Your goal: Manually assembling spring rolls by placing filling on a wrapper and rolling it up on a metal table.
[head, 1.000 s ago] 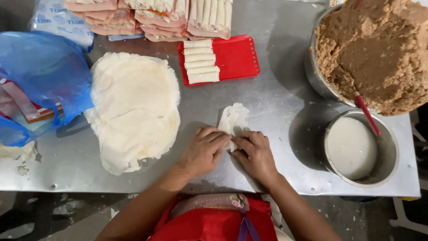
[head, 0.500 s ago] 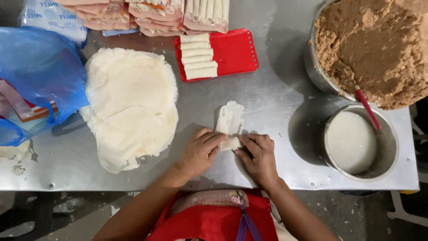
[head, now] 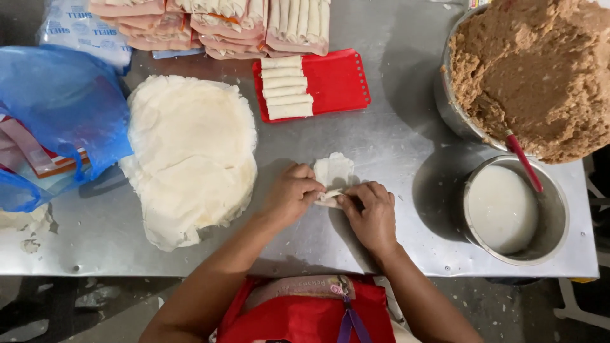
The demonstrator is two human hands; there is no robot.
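A thin white wrapper lies on the steel table, its near end rolled up under my fingers. My left hand and my right hand both pinch that rolled end from either side. To the left sits a wide stack of round white wrappers. Behind the wrapper, a red tray holds several finished white rolls. At the far right stands a large pot of brown filling with a red-handled utensil stuck in it.
A steel bowl of white liquid stands at the right front. Stacked trays of rolls line the back edge. A blue plastic bag lies at the left. Dough scraps lie at the left front corner.
The wrapper's free far end has grown shorter as both hands rolled it forward. The view has shifted slightly.
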